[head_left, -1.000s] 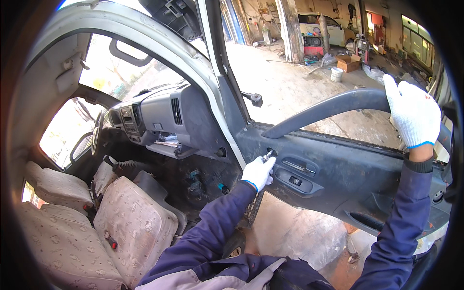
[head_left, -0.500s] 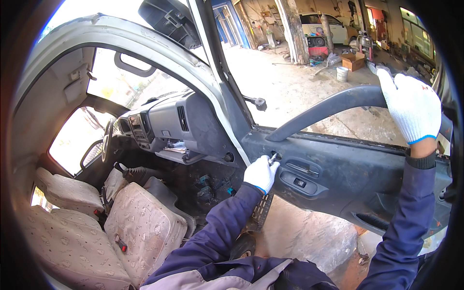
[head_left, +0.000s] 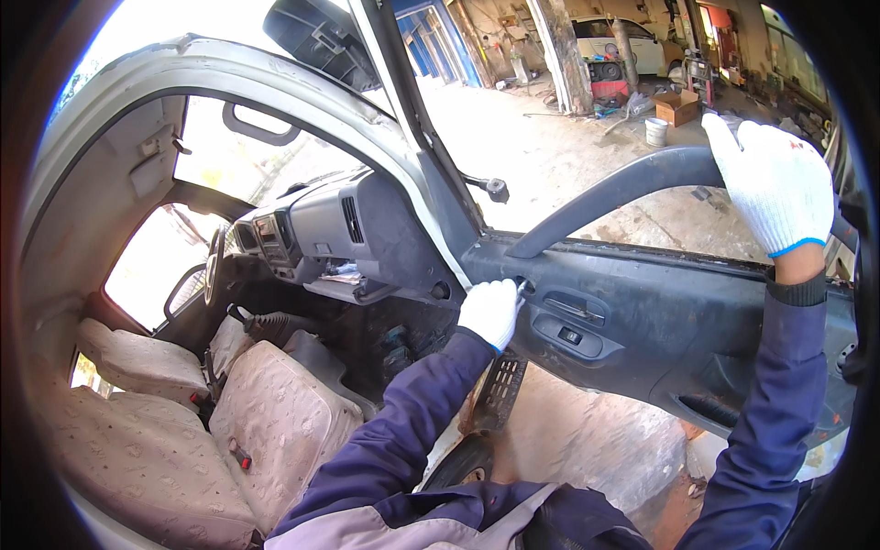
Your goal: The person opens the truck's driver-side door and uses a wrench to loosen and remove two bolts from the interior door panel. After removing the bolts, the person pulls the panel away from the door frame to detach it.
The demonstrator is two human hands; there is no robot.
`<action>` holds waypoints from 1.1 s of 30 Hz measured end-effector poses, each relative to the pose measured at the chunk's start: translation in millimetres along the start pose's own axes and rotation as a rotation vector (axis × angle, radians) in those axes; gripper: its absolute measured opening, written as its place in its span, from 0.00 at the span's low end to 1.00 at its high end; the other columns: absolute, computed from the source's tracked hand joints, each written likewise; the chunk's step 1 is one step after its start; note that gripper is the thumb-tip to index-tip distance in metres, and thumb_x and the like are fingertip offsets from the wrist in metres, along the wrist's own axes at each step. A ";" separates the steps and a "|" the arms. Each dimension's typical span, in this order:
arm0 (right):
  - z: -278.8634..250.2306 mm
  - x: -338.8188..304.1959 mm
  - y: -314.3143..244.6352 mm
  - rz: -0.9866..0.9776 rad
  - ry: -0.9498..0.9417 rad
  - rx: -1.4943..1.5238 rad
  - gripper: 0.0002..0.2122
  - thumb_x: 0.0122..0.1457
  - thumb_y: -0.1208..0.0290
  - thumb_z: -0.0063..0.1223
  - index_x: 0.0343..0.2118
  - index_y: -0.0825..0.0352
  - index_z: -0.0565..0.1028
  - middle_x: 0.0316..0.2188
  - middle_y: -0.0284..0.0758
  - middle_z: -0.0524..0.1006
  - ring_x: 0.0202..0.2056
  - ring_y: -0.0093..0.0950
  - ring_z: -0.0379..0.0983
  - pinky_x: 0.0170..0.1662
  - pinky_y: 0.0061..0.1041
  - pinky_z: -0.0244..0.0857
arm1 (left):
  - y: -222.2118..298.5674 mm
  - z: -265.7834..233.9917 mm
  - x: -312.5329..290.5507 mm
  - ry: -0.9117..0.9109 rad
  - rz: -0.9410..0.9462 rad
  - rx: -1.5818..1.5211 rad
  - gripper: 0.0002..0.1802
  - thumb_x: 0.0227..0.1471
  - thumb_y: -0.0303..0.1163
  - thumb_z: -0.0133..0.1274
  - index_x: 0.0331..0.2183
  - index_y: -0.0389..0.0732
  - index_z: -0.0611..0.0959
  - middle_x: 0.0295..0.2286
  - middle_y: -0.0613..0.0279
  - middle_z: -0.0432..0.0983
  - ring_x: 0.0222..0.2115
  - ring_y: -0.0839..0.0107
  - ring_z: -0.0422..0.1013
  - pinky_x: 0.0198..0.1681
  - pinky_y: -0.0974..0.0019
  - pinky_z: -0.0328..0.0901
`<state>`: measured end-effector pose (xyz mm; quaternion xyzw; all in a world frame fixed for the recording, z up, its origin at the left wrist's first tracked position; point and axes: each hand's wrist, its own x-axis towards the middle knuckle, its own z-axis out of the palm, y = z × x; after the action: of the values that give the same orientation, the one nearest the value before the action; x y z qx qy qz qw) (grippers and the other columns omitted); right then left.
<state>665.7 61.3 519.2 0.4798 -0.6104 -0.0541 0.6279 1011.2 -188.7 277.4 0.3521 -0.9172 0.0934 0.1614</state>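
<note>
My left hand [head_left: 490, 313], in a white knitted glove, is closed around a small metal tool [head_left: 522, 288]. Its tip meets the recess at the front end of the dark grey door panel [head_left: 642, 312]; the glove hides most of the tool, so its kind does not show. Just right of that hand sit the inner door handle [head_left: 575, 312] and a window switch [head_left: 570, 336]. My right hand [head_left: 777, 188], gloved as well, grips the upper end of the curved black grab bar [head_left: 632, 188] that spans the window opening.
The truck door stands wide open. Left of it are the cab's patterned seats [head_left: 275, 412], dashboard [head_left: 325, 220] and steering wheel [head_left: 214, 266]. A perforated step [head_left: 500, 394] lies below my left hand. Beyond the window are a white bucket [head_left: 656, 132] and a cardboard box [head_left: 676, 107].
My left hand has turned at the recess, and less of the tool now shows. My right hand keeps its hold on the grab bar. The whole view has shifted slightly.
</note>
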 end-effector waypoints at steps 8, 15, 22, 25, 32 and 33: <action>6.8 -2.8 1.4 -0.004 0.005 0.007 0.28 0.62 0.76 0.66 0.66 0.54 0.80 0.32 0.32 0.81 0.32 0.28 0.82 0.32 0.29 0.75 | 20.4 16.5 -9.3 -0.064 -0.541 -0.831 0.23 0.69 0.49 0.60 0.45 0.35 0.84 0.38 0.40 0.87 0.40 0.42 0.84 0.44 0.48 0.77; 14.6 -1.2 1.2 0.028 -0.079 0.066 0.29 0.60 0.76 0.67 0.66 0.56 0.79 0.32 0.31 0.80 0.32 0.28 0.82 0.33 0.29 0.75 | 1.0 -6.2 2.0 0.167 0.099 0.227 0.14 0.66 0.43 0.62 0.37 0.41 0.81 0.32 0.50 0.82 0.34 0.45 0.82 0.40 0.41 0.75; 7.1 -3.8 -2.3 0.000 0.035 0.021 0.28 0.61 0.76 0.68 0.66 0.55 0.79 0.31 0.32 0.80 0.31 0.27 0.81 0.32 0.28 0.75 | 27.3 14.4 -9.6 -0.068 -0.550 -0.742 0.24 0.73 0.48 0.54 0.49 0.34 0.83 0.39 0.43 0.89 0.42 0.49 0.86 0.48 0.52 0.77; 13.1 -2.6 -0.3 0.011 -0.004 0.034 0.28 0.62 0.76 0.68 0.66 0.55 0.79 0.32 0.32 0.80 0.31 0.27 0.81 0.32 0.28 0.75 | 25.6 14.8 -9.6 -0.080 -0.548 -0.677 0.21 0.72 0.46 0.57 0.46 0.35 0.84 0.37 0.46 0.88 0.40 0.49 0.85 0.45 0.52 0.76; 19.4 -5.6 0.2 0.024 0.012 0.048 0.28 0.62 0.75 0.68 0.66 0.54 0.79 0.32 0.31 0.80 0.32 0.27 0.81 0.32 0.28 0.75 | 6.1 -3.4 -1.6 0.098 0.047 0.160 0.13 0.64 0.40 0.64 0.37 0.39 0.82 0.32 0.49 0.82 0.36 0.47 0.81 0.38 0.45 0.75; 17.7 -5.2 -0.4 -0.002 0.071 0.013 0.28 0.62 0.75 0.67 0.66 0.55 0.79 0.32 0.31 0.80 0.32 0.27 0.81 0.32 0.28 0.75 | 6.0 -3.0 -0.3 0.125 0.028 0.174 0.13 0.64 0.40 0.63 0.37 0.39 0.82 0.32 0.49 0.83 0.36 0.47 0.81 0.39 0.45 0.75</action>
<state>650.1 55.0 511.6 0.4861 -0.5876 -0.0340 0.6459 1008.0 -183.2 279.7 0.3455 -0.8986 0.1966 0.1856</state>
